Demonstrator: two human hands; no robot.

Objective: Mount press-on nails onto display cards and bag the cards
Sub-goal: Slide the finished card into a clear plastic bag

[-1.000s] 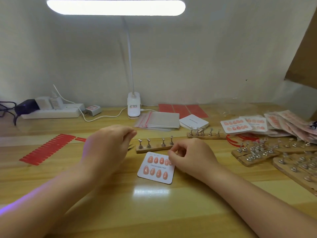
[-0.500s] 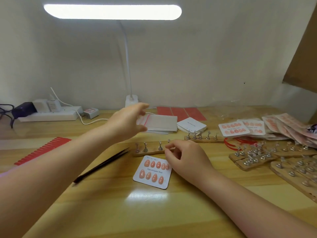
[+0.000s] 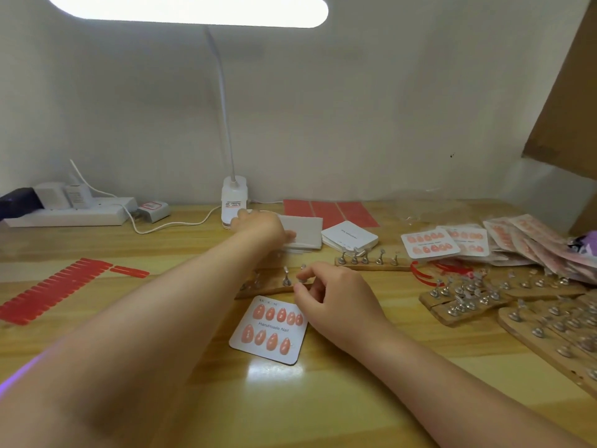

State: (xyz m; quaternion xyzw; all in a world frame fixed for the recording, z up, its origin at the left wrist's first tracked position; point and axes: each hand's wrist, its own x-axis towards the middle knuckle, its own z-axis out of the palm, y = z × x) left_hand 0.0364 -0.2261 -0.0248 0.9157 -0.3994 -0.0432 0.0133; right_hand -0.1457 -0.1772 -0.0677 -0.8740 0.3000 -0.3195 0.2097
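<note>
1. The left hand (image 3: 258,226) reaches to the far edge of the tabletop (image 3: 323,399) and lies on the stack of clear bags (image 3: 303,232), thumb against the top bag; whether it grips one I cannot tell.
2. The right hand (image 3: 336,299) sits mid-tabletop with fingers curled, pinching a small piece at the wooden nail stand (image 3: 274,282).
3. The display card (image 3: 269,329), printed "Handmade Nail" and carrying two rows of orange-pink nails, lies flat just in front of that stand, beside the right hand.
4. Blank cards (image 3: 350,237) sit right of the bags; finished cards (image 3: 429,242) lie toward the right edge.
5. More wooden stands (image 3: 468,295) crowd the right edge; red strips (image 3: 51,291) lie near the left edge.
</note>
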